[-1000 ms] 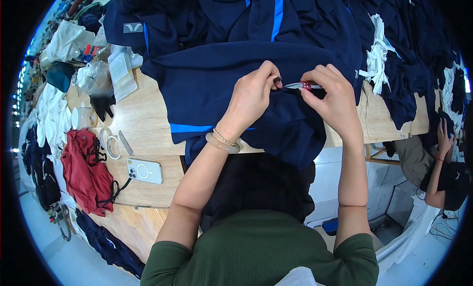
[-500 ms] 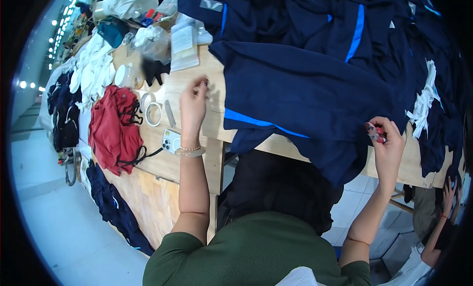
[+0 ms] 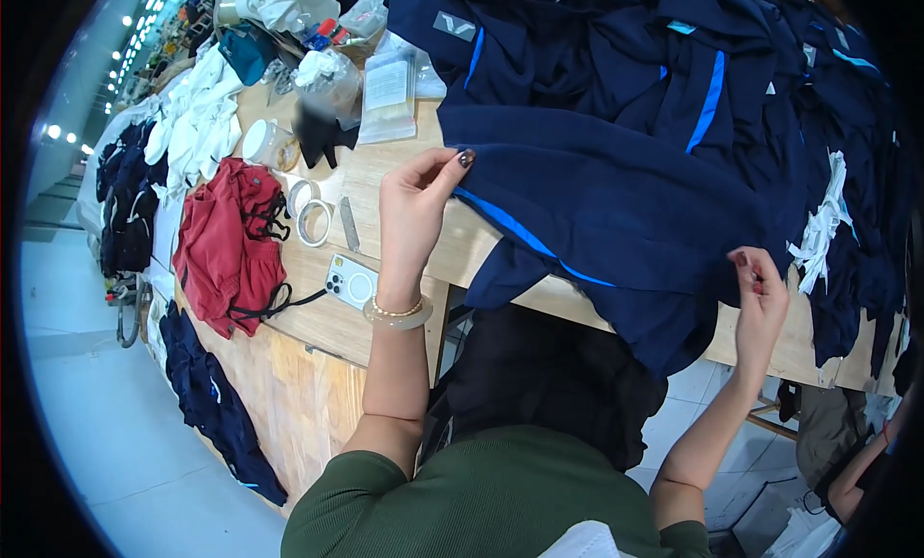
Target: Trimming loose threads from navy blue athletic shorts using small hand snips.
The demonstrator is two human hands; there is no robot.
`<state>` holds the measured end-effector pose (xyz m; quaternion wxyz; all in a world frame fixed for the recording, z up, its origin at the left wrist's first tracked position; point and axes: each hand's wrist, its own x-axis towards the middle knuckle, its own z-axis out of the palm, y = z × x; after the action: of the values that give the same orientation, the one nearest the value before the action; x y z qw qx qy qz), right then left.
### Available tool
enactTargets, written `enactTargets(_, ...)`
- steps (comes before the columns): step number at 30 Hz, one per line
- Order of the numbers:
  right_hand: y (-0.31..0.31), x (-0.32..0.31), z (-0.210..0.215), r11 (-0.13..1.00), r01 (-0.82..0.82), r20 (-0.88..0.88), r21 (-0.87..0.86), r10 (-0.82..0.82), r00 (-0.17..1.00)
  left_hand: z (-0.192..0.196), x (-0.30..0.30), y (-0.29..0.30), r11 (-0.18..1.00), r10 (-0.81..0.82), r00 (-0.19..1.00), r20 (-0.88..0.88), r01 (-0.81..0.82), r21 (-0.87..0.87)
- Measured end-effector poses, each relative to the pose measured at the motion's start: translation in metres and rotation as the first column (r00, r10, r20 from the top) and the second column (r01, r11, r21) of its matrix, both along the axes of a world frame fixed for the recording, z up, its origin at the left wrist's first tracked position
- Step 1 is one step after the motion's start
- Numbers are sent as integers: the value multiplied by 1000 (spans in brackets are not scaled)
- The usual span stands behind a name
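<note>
A navy garment with a bright blue stripe (image 3: 616,202) lies spread over the wooden table (image 3: 385,197), its lower part hanging off the near edge. My left hand (image 3: 416,197) pinches the garment's left edge by the blue stripe. My right hand (image 3: 760,298) grips the garment's right hem near the table's front edge. The cloth is stretched between both hands. A bracelet sits on my left wrist.
More navy garments (image 3: 674,58) are piled at the back. A white phone (image 3: 350,283), tape rolls (image 3: 310,212), a red cloth (image 3: 226,245), a clear packet (image 3: 387,91) and white items (image 3: 197,115) lie to the left. Another person sits low at right (image 3: 857,462).
My hands were close together on the garment; they moved apart, left hand to the left edge and right hand to the right hem, spreading the cloth. The view swung left.
</note>
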<state>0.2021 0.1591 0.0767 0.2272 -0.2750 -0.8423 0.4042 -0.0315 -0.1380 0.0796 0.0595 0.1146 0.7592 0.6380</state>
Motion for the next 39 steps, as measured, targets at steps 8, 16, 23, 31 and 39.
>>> enactTargets(8,-71,-53,19,908,-327,-328,-262,235,915,34,41,59,872,-456,813,361,328,363)
enactTargets(16,-67,-47,15,903,-328,-349,-277,223,910,34,61,87,839,-531,771,351,421,344)
enactTargets(23,-65,-53,21,894,-361,-349,-267,259,901,36,65,94,814,-574,726,378,457,358)
enactTargets(31,-43,-65,17,963,-177,-556,-203,35,830,44,66,95,712,-693,682,233,699,71)
enactTargets(39,39,-18,41,779,2,-580,-628,-469,666,16,12,47,596,-749,655,-95,605,-528)
